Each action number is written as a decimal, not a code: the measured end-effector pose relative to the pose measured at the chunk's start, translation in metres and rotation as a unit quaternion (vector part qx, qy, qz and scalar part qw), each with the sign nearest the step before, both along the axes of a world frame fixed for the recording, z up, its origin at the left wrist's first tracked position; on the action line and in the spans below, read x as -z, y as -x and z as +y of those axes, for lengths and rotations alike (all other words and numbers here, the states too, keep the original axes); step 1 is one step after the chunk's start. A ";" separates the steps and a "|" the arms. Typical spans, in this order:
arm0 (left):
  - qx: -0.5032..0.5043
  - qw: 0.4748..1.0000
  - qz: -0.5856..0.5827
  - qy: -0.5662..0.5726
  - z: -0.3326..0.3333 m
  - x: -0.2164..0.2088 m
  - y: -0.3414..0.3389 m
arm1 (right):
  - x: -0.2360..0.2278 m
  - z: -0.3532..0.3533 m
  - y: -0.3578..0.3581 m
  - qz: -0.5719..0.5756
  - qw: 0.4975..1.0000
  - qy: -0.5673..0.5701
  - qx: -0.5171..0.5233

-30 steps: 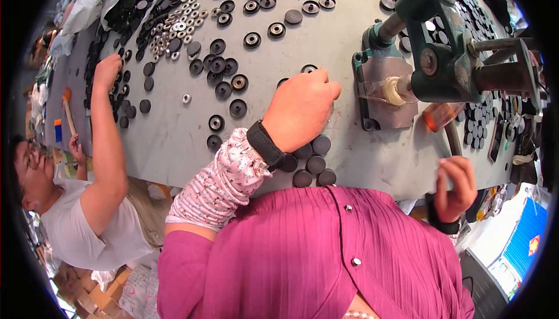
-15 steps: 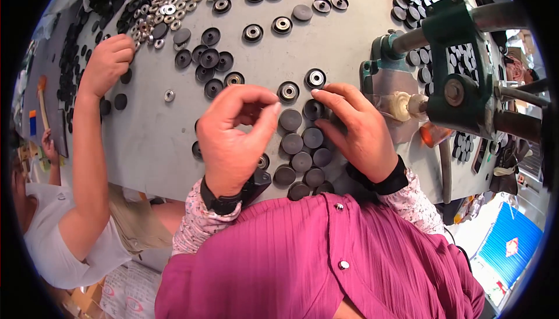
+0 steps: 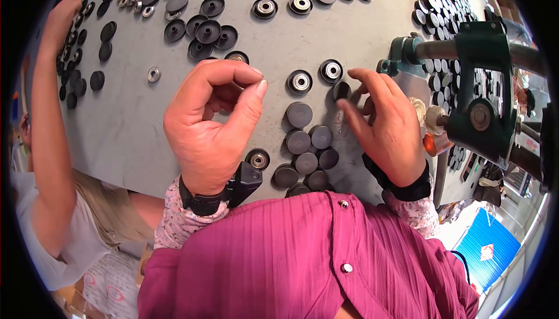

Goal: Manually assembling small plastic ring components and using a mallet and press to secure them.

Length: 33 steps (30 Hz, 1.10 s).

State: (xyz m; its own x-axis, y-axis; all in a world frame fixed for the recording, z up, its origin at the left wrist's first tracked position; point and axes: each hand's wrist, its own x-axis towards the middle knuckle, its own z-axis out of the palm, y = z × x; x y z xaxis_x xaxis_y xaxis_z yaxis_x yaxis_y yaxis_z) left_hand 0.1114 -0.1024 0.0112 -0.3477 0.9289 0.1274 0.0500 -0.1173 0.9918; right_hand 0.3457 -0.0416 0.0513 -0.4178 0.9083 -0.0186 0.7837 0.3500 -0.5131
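My left hand (image 3: 212, 121) hovers above the table with thumb and forefinger pinched together; whatever they hold, if anything, is hidden. A black round cap (image 3: 342, 90), tilted and blurred, is gripped at the fingertips of my right hand (image 3: 387, 124). Between my hands lie two black caps with metal rings seated in them, a left one (image 3: 300, 82) and a right one (image 3: 331, 71). Nearer to me, several dark grey caps (image 3: 299, 115) sit face down in a cluster. Another ringed cap (image 3: 257, 159) is beside my left wrist.
A green metal press (image 3: 480, 97) stands at the right, with rows of caps (image 3: 439, 16) behind it. Loose metal rings (image 3: 154, 75) and open caps (image 3: 208, 31) lie at the far left. A co-worker's arm (image 3: 49, 103) reaches along the left edge.
My right hand has lifted the black cap off the table and tilted it, moving right. My left hand keeps its pinch. The co-worker's hand has moved left and away. The view has shifted.
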 end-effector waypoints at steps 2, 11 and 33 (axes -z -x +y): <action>-0.005 1.000 -0.021 0.002 0.000 0.001 0.001 | 0.005 0.003 -0.002 0.016 1.000 0.019 -0.018; 0.018 0.999 -0.004 -0.025 -0.005 -0.002 0.007 | 0.007 0.014 -0.005 0.047 0.998 0.022 -0.018; -0.066 0.998 0.010 -0.003 -0.029 -0.011 0.019 | 0.006 -0.015 0.030 0.086 0.954 -0.134 -0.254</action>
State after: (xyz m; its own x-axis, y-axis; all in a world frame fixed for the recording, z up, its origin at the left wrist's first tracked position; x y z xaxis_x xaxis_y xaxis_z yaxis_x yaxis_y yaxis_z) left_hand 0.0921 -0.1317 0.0224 -0.4637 0.8746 0.1418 0.0854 -0.1152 0.9897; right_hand 0.3153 -0.0567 0.0453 -0.7807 0.5511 0.2947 0.3906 0.7984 -0.4582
